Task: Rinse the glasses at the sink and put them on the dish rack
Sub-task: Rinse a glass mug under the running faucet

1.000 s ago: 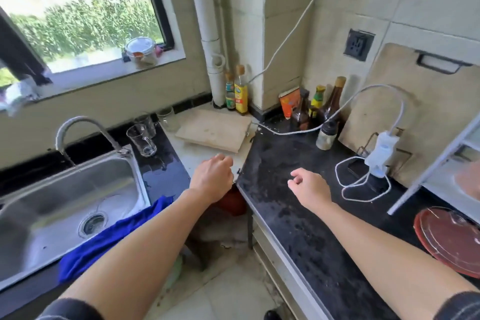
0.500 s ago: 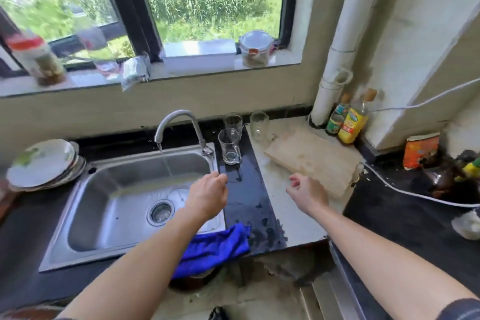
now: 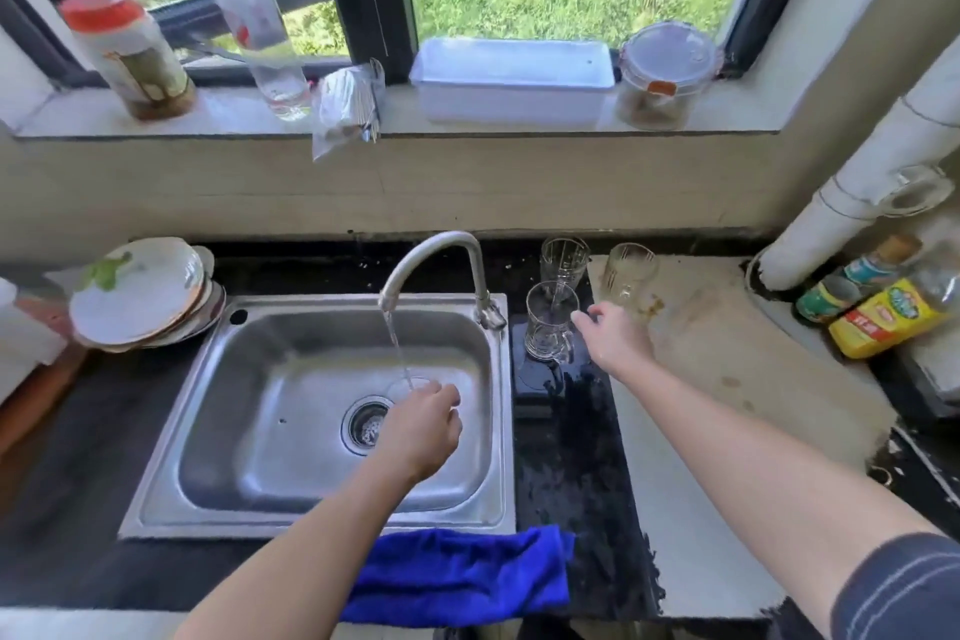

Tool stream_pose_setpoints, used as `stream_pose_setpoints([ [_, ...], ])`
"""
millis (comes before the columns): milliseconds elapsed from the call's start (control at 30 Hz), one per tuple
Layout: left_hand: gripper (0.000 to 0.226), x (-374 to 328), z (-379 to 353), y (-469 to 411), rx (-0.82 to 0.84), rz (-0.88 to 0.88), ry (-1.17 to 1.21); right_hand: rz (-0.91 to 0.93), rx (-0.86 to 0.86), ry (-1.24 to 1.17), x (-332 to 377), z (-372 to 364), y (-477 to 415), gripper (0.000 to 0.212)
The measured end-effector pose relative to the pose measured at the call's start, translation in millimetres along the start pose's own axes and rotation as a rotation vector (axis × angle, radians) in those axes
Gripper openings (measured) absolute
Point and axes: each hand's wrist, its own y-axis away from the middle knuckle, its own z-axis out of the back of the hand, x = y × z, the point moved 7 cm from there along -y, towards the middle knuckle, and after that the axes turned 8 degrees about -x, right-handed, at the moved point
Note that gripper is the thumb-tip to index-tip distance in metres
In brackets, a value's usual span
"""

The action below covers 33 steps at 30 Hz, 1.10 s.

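A blue cloth (image 3: pixel 457 572) hung over the table's (image 3: pixel 582 483) near edge in front of the sink (image 3: pixel 234 431), handy for drips. Over the drain, the left grip (image 3: pixel 423 431) sat under the stream (image 3: pixel 397 353) with its fingers curled. A faint clear rim just beyond the knuckles might have been a glass being rinsed, but the view was too poor to tell whether the grip held anything. Right of the sink, the right grip (image 3: pixel 615 338) was loosely spread and empty, fingertips at the near glass (image 3: pixel 550 322), probably to fetch it for its rinse; contact could not be made out. That glass stood upright on the wet dark strip. The back glass (image 3: pixel 563 260) was just behind it and a third glass (image 3: pixel 628 270) beside that, toward the table's far edge, all waiting within reach of the water. The tap (image 3: pixel 480 286) was running. Plates (image 3: pixel 140 291) were stacked at the far left. No dish rack showed.
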Motion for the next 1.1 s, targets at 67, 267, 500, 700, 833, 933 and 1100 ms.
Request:
stream_pose_setpoints([
  [67, 0.029, 8.0, -8.1, -1.9, 0.017, 0.076, 0.016, -0.019, 0.046, 0.054, 2.1, -14.4, -25.1, 0.053],
  [267, 0.029, 20.3, -31.1, -13.0, 0.061, 0.2, 0.027, -0.026, 0.243, 0.061, -0.2, -54.8, -64.7, 0.028],
  [500, 0.025, 36.1, -38.3, -23.1, 0.054, 0.294, 0.159, 0.149, 0.295, 0.028, 37.3, -20.2, -29.7, 0.033],
  [700, 0.019, 83.7, -41.1, -28.2, 0.087, 0.622, 0.628, 0.056, 0.471, -0.251, 94.6, -32.5, 22.8, 0.026],
  [833, 0.032, 117.0, -45.6, -20.7, 0.156, 0.914, 1.028, -0.134, 0.575, -0.436, 118.3, -75.9, 62.9, 0.019],
  [933, 0.041, 143.2, -48.5, -17.2, 0.191, 0.993, 1.124, -0.245, 0.639, -0.447, 131.8, -116.5, 84.8, 0.019],
  [1100, 0.04, 168.8, -57.4, -14.2, 0.263, 1.09, 1.501, -0.413, 0.689, -0.516, 151.7, -162.7, 112.6, 0.017],
])
